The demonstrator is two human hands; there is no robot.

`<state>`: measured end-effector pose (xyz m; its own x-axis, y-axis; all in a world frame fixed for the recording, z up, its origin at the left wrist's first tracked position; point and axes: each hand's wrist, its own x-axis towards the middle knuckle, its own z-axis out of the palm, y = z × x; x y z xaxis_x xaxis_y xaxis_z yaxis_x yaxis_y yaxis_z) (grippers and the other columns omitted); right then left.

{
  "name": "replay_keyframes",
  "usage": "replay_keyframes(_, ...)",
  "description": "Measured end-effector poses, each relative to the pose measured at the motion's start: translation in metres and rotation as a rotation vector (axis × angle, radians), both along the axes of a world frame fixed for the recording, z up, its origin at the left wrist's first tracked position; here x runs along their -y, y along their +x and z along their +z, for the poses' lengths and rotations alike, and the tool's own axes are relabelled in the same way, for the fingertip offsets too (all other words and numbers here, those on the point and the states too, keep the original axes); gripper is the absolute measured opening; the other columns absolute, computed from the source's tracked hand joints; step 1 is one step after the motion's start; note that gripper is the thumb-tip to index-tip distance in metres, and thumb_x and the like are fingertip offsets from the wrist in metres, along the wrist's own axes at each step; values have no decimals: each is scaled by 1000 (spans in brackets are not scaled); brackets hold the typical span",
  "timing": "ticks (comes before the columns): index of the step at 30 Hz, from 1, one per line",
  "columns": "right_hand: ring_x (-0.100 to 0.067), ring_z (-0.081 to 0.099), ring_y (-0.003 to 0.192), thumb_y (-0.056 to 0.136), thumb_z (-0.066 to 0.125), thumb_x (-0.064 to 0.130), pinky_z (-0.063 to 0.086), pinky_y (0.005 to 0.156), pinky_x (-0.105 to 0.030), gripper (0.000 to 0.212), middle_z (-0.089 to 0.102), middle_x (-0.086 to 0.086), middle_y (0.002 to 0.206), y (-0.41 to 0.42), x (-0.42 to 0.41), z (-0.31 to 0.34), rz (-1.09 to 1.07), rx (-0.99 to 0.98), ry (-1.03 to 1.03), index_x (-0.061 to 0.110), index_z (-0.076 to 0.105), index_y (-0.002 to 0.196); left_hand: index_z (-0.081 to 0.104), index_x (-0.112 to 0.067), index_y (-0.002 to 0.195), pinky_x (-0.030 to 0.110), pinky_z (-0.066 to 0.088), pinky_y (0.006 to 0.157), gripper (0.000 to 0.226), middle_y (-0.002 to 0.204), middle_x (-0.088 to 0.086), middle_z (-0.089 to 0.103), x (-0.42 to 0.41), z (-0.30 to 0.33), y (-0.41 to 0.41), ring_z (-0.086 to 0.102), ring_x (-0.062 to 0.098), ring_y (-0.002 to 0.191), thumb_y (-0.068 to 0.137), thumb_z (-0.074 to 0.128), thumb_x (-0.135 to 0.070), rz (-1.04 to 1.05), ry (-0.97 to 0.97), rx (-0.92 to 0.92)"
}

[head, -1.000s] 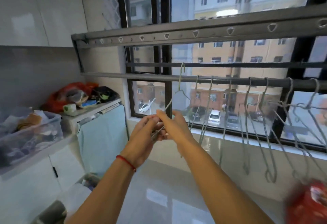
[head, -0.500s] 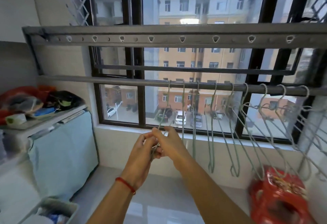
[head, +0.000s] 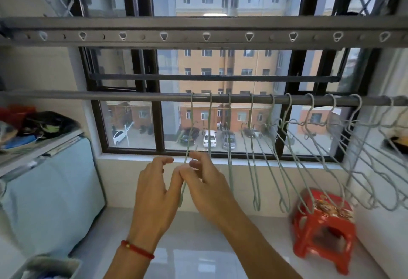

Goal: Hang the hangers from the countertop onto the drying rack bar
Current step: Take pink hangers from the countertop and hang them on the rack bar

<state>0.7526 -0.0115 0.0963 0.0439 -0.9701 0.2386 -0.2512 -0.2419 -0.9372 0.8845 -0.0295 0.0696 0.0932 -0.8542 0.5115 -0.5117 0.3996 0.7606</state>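
Observation:
A pale green wire hanger (head: 191,111) hangs by its hook at the left end of the row on the grey drying rack bar (head: 110,96). My right hand (head: 207,184) pinches its lower wires between thumb and fingers. My left hand (head: 154,192), with a red bracelet on the wrist, sits just left of the hanger with its fingers loosely curled and holds nothing that I can see. Several more wire hangers (head: 252,150) hang along the bar to the right.
Above is a grey rail with a row of holes (head: 205,36). A red plastic stool (head: 324,223) stands on the white ledge at right. A light blue covered unit (head: 50,190) with clutter on top fills the left. A bin (head: 44,267) sits bottom left.
The hanger's hook went onto the bar at the left end of the row. My left hand has let go of the wire. The view swung right, bringing the stool fully in.

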Motion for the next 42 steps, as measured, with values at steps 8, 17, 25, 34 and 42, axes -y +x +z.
replay_keyframes(8, -3, 67, 115, 101, 57, 37, 56, 103, -41, 23, 70, 17, 120, -94, -46, 0, -99, 212, -153, 39, 61, 124, 60, -37, 112, 11, 49, 79, 11, 110, -19, 66, -55, 30, -104, 63, 0, 106, 101, 58, -35, -192, -137, -78)
replay_keyframes(17, -7, 69, 110, 96, 58, 35, 59, 98, -45, 24, 73, 16, 114, -358, -139, -8, -452, 233, -204, 35, 65, 118, 64, -24, 110, 18, 56, 75, 13, 103, -14, 71, -116, 30, -378, 69, 4, 97, 99, 62, -17, -550, -29, -193)
replay_keyframes(25, -12, 73, 103, 107, 50, 26, 60, 94, -48, 20, 75, 11, 108, -568, -232, -46, -862, 237, -159, 35, 68, 110, 63, -26, 112, 14, 54, 73, 14, 109, -10, 69, -182, 11, -613, 68, 2, 95, 102, 56, -19, -936, 108, -149)
replay_keyframes(34, -10, 71, 97, 107, 50, 28, 61, 85, -31, 14, 71, 11, 109, -748, -298, -92, -1308, 144, 11, 34, 63, 110, 60, -23, 113, 35, 58, 90, 14, 115, -8, 65, -181, -63, -846, 62, 9, 103, 99, 57, -24, -1133, 429, -54)
replay_keyframes(42, -15, 68, 105, 106, 55, 26, 56, 101, -44, 15, 69, 8, 115, -868, -253, -105, -1425, 54, 277, 28, 63, 119, 60, -10, 115, 36, 49, 91, 27, 119, 13, 68, -104, -104, -1061, 62, 32, 106, 94, 60, -27, -1034, 719, 34)
